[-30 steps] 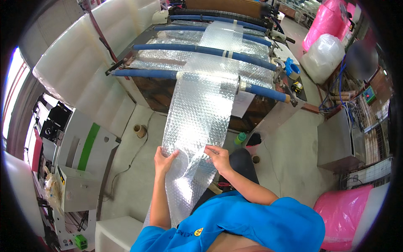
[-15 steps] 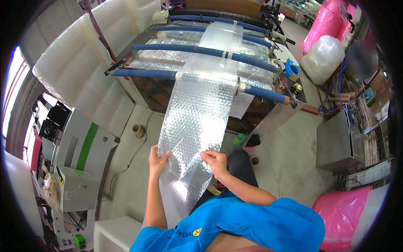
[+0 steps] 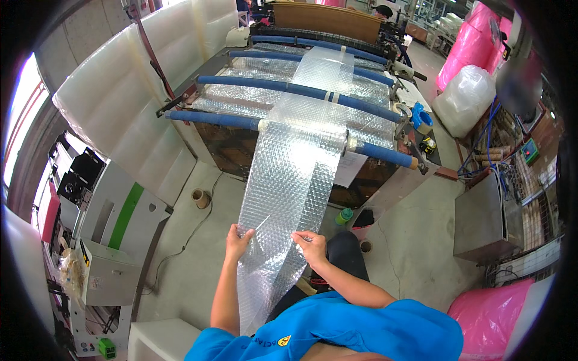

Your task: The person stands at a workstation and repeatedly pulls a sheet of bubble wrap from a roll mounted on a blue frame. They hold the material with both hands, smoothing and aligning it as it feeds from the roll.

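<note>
At the foot of the roller machine (image 3: pixel 301 108), a person in a blue shirt stood with a long strip of clear bubble wrap (image 3: pixel 289 186) coming off the front blue roller (image 3: pixel 373 151) and hanging down toward the concrete floor (image 3: pixel 198 265). The left hand (image 3: pixel 239 242) pinched the strip's left edge, fingers closed on the film; the right hand (image 3: pixel 312 247) pinched the right edge at about the same height, thumb on top. Both grips were clenched on the sheet, none released. Below the hands the strip hung on in front of the person's legs, loose and slightly twisted. Judging by its look, the material would be very light, soft and limp, with no stiffness of its own, so it would sag or fold wherever unsupported. The film looked slick, and its bubbles could be crushed by a hard squeeze. The edges, held opposite each other as here, seemed the sensible place to take it, keeping the width spread flat. Nearby: a cardboard core (image 3: pixel 200 198) on the floor left of the strip, a green bottle (image 3: pixel 343 216) under the machine, and pink bags (image 3: pixel 494 313) at lower right.
</note>
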Motion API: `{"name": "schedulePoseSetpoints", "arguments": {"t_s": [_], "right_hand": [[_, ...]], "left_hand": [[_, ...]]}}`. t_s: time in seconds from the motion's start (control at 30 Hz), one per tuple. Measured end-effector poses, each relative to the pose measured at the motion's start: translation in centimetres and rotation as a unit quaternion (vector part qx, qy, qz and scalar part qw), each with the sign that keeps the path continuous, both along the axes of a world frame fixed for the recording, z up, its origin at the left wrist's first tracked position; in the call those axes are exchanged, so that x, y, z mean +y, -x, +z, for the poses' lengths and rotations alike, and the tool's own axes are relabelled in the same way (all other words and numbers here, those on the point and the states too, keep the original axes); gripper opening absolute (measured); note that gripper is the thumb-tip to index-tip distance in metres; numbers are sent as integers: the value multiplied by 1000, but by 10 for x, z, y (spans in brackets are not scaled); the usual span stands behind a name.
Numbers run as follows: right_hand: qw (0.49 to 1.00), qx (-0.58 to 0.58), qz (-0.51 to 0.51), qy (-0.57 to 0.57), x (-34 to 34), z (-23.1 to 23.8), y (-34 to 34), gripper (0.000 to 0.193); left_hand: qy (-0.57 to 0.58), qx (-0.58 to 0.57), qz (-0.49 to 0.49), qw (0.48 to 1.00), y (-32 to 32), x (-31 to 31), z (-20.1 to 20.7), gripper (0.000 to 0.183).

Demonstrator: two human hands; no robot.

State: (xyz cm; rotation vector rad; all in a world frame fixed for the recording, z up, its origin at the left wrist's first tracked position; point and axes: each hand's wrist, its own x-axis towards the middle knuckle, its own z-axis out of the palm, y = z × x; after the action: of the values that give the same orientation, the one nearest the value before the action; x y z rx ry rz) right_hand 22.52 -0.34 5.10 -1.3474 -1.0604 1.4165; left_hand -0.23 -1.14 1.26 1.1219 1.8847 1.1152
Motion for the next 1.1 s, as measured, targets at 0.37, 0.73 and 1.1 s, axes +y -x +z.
{"name": "schedulePoseSetpoints", "arguments": {"t_s": [0.37, 0.73, 1.1], "right_hand": [[992, -113, -16, -61, 27, -52, -10, 18], [986, -89, -52, -133, 110, -37, -19, 19], [963, -76, -63, -252, 182, 59, -28, 21]], "left_hand": [[72, 7, -37, 997, -3, 25, -53, 43], [15, 10, -53, 998, -14, 116, -46, 48], [-50, 26, -46, 997, -25, 193, 70, 59]]}}
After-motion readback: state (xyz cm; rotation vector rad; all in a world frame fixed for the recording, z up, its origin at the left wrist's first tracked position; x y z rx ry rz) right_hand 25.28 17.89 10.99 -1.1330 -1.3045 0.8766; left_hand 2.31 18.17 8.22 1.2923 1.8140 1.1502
